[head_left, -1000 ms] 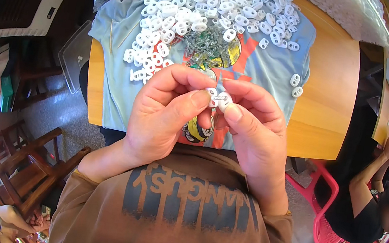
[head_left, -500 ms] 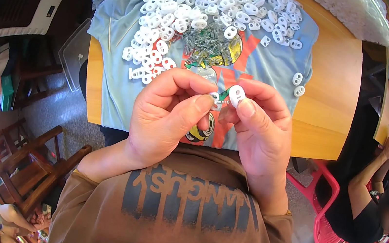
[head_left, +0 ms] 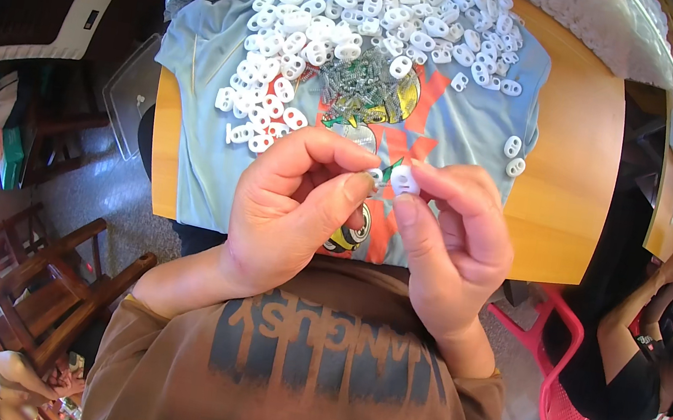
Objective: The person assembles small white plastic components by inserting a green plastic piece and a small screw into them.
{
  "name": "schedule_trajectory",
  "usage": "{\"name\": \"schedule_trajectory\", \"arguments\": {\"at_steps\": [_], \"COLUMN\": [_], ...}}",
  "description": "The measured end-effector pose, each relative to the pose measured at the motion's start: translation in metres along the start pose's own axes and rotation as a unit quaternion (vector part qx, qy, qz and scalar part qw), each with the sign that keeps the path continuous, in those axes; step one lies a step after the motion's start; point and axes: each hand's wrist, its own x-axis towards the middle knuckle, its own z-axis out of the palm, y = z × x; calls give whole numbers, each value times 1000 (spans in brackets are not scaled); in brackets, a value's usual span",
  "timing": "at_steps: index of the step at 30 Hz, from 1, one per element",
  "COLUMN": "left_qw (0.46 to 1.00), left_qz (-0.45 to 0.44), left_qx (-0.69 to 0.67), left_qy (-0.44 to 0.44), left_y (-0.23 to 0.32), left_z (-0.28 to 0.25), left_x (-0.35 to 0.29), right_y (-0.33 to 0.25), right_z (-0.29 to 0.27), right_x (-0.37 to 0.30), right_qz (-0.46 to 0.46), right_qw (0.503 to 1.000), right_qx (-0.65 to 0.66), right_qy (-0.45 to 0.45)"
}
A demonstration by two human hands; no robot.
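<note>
Now, below the springs, the right hand regrips a white piece, seemingly unjoined; the left hand pinches another piece.

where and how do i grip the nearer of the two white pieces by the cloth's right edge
Probably pinch the nearer piece across its long sides with thumb and fingertip, coming from the near side: it's a small oval, holes facing up, and the farther piece lies just beyond it. The right hand is closer, but holds a white piece.
</note>
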Motion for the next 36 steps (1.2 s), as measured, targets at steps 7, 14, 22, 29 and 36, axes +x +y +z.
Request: {"name": "schedule_trajectory", "arguments": {"at_steps": [7, 14, 22, 29, 36], "left_qw": [999, 994, 993, 986, 986], "left_qz": [-7, -44, -59, -112, -89], "left_qx": [-30, -56, -84, -88, -91], "left_qy": [-26, -86, -66, -91, -112], "left_y": [-1, 8, 6, 12, 9], "left_z": [-1, 2, 3, 1, -1], "left_x": [-1, 1, -4, -7, -8], "right_y": [5, -3, -1, -5, -11], "right_z": [4, 2, -2, -8, -10], "right_x": [-2, -2, -4, 0, 5], "right_qz": [-28, 165, 68, -42, -71], "right_qw": [999, 957, 989, 996, 993], "right_qx": [-1, 238, 120, -13, -29], "right_qy": [-20, -21, -53, -83, -95]}}
